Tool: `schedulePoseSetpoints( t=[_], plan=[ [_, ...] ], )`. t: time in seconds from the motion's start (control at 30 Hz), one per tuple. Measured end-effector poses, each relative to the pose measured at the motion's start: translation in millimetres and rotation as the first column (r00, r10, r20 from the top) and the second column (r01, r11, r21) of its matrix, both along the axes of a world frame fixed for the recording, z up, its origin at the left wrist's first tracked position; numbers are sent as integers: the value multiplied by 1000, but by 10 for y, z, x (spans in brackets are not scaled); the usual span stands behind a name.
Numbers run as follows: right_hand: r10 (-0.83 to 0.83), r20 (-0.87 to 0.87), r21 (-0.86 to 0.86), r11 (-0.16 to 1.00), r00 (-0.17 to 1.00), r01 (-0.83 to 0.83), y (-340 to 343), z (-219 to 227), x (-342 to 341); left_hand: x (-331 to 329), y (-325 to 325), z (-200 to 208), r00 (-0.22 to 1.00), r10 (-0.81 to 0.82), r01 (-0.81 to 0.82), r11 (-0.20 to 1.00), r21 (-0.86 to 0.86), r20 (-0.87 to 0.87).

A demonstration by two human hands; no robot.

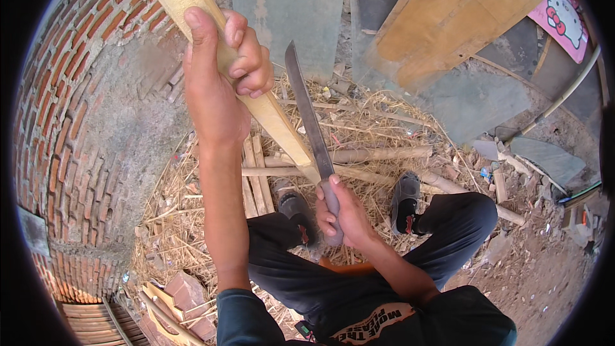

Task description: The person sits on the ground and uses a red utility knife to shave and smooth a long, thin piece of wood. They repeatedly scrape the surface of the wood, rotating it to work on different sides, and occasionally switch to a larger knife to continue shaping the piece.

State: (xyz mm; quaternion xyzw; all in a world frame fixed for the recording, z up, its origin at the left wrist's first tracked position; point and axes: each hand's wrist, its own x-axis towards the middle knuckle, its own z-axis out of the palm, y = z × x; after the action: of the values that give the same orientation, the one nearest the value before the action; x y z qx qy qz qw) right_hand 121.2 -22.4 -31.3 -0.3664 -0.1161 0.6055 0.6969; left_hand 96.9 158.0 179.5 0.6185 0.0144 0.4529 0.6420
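My left hand (224,67) is closed around the upper part of a pale split bamboo piece (272,118), thumb along its face. The piece slants down to the right and narrows at its lower end, near my knees. In my right hand (343,211) is a machete (306,102), gripped by its grey handle. Its long dark blade points up and slightly left. The blade's base lies close to the bamboo's lower end; whether they touch I cannot tell.
Straw and bamboo shavings (192,218) cover the ground around my shoes, with bamboo poles (384,154) lying across. A brick wall (83,134) rises at the left. Grey panels (288,19) and a wooden board (448,19) lean at the far side. Bricks (187,291) lie at the lower left.
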Motion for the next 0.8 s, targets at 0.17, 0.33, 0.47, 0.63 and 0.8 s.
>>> schedulePoseSetpoints(
  t=[0.17, 0.33, 0.47, 0.63, 0.8],
  plan=[
    [-1, 22, -20, 1000, 1000, 1, -6, 34, 45, 5, 45, -19, 1000, 7, -7, 1000, 13, -10],
    [-127, 2, 74, 989, 992, 126, -124, 147, 120, 20, 13, -1, 999, 19, -20, 1000, -19, -28],
    [-9, 28, -72, 997, 1000, 11, -90, 80, 62, 54, -44, 14, 996, 80, -81, 997, -16, -45],
    [11, -8, -44, 999, 1000, -11, -139, 134, 109, -10, -3, 6, 997, 69, -70, 997, -13, -40],
    [-12, -22, -16, 1000, 1000, 12, -81, 157, 59, 27, -32, 18, 999, 33, -34, 999, -22, -32]
  ],
)
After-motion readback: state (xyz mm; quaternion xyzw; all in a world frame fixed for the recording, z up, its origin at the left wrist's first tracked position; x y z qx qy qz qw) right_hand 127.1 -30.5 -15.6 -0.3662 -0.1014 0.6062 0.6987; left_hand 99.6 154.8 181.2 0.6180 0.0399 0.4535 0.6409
